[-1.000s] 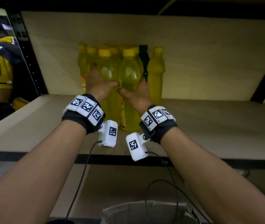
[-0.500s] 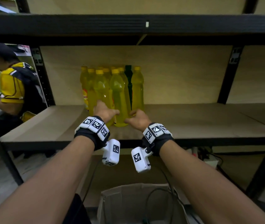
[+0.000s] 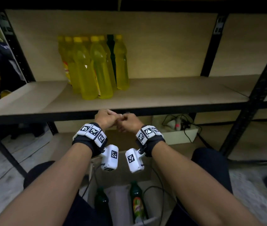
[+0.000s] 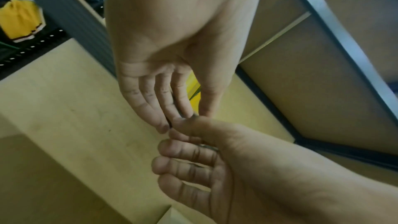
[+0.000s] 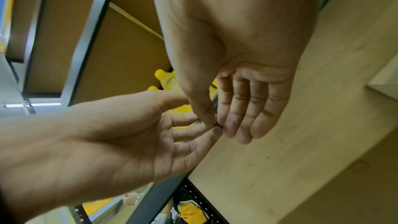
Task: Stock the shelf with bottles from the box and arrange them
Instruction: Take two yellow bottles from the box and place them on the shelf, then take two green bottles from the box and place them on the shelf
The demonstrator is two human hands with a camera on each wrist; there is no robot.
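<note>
Both hands meet in front of the shelf edge, holding no bottle.

The left hand (image 3: 106,119) and right hand (image 3: 130,122) touch fingertip to fingertip, fingers loosely bent, nothing clearly gripped between them. Just beyond them runs the shelf (image 3: 170,97); further back on it stands a tight cluster of yellow bottles (image 3: 95,66) with one dark green bottle (image 3: 110,51) among them. Below the wrists sits the box (image 3: 149,221), two green bottles (image 3: 137,203) inside. A power strip (image 3: 176,124) lies to the right, under the shelf.
</note>
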